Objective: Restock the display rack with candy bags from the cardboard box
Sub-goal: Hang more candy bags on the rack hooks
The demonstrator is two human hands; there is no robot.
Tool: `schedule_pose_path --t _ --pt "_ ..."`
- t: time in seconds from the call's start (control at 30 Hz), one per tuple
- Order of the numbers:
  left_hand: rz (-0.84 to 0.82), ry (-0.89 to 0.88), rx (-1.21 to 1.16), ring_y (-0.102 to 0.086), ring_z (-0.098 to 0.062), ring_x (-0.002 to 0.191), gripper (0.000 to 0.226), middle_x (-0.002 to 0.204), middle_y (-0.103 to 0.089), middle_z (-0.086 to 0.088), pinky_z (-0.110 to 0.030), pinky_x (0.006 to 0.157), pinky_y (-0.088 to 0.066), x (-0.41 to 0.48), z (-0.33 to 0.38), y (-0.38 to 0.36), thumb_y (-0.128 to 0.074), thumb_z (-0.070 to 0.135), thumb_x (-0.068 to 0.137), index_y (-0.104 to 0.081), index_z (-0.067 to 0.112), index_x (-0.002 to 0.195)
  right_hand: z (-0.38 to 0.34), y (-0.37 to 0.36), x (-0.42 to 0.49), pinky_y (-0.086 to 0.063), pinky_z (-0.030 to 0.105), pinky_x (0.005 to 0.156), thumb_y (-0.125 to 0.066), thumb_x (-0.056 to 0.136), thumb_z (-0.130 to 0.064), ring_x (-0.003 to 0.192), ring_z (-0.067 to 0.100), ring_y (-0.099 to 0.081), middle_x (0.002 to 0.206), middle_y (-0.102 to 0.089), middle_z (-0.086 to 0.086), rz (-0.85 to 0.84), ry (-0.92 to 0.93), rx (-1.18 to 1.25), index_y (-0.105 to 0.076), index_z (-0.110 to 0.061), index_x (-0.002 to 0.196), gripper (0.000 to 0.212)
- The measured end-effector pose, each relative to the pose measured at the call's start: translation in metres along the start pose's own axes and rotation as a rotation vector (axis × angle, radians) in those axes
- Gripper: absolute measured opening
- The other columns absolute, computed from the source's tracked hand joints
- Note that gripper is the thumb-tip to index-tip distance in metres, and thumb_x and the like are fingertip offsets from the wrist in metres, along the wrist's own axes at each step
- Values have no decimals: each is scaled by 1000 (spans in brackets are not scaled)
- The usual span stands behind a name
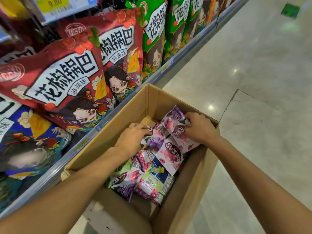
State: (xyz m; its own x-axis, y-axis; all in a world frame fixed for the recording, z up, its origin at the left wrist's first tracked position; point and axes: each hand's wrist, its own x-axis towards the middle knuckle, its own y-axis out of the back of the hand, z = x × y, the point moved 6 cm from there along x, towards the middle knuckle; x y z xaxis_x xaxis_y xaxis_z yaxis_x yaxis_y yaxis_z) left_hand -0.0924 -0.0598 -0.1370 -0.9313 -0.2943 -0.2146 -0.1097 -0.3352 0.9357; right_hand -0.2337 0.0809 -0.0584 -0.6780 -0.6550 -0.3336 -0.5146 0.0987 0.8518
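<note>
An open cardboard box (184, 198) stands on the floor against the shelf, holding several small candy bags (150, 181) in pink, purple, green and blue. Both my hands are inside it at the far end. My right hand (200, 128) grips the top edge of a pink and purple candy bag (177, 130), lifted slightly and tilted. My left hand (131, 138) has its fingers closed on the edge of other pink and purple bags (154, 141) beside it. Another pink bag (170, 156) lies just below them.
The display rack (84, 144) runs along the left, filled with large red snack bags (67, 73), green bags (157, 31) and a blue one (25, 132). A yellow price tag (54, 4) hangs above. Pale tiled floor (253, 73) spreads to the right.
</note>
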Motion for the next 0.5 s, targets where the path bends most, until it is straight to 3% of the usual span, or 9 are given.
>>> schedule_pose_path --t 0.1,0.23,0.33,0.43,0.5 --pt "86 -47 -159 -39 -21 132 58 143 -47 1 -32 108 -36 -11 -5 7 -52 -19 81 -72 25 112 -3 2 -1 -58 45 77 -58 89 -18 90 30 -67 101 -70 7 -20 31 29 -56 -20 95 6" --pt "187 63 -342 -55 -12 116 41 137 -46 5 -25 92 -44 -23 -10 19 -56 -13 85 -71 24 78 -4 0 0 -58 44 83 -59 91 -13 102 29 -67 115 -68 8 -82 72 33 -55 -19 117 27" --pt "181 196 -548 -68 -11 84 41 121 -55 8 -21 74 -55 -23 -16 19 -59 -7 89 -72 28 73 -2 -9 -2 -57 38 86 -66 89 -11 109 27 -65 122 -65 8 -132 81 -46 -43 -20 139 56" --pt "173 334 -703 -58 -12 105 24 113 -57 12 -32 99 -45 -18 -17 18 -63 8 91 -78 26 84 0 -24 -3 -58 40 88 -75 83 -13 107 28 -66 119 -67 8 -99 64 -105 -40 -19 141 68" --pt "165 441 -824 -56 -11 106 12 110 -58 11 -25 96 -39 -15 -16 17 -67 23 91 -77 17 95 -1 -34 -2 -58 43 88 -77 82 -13 106 29 -66 117 -67 8 -74 46 -95 -43 -18 137 65"
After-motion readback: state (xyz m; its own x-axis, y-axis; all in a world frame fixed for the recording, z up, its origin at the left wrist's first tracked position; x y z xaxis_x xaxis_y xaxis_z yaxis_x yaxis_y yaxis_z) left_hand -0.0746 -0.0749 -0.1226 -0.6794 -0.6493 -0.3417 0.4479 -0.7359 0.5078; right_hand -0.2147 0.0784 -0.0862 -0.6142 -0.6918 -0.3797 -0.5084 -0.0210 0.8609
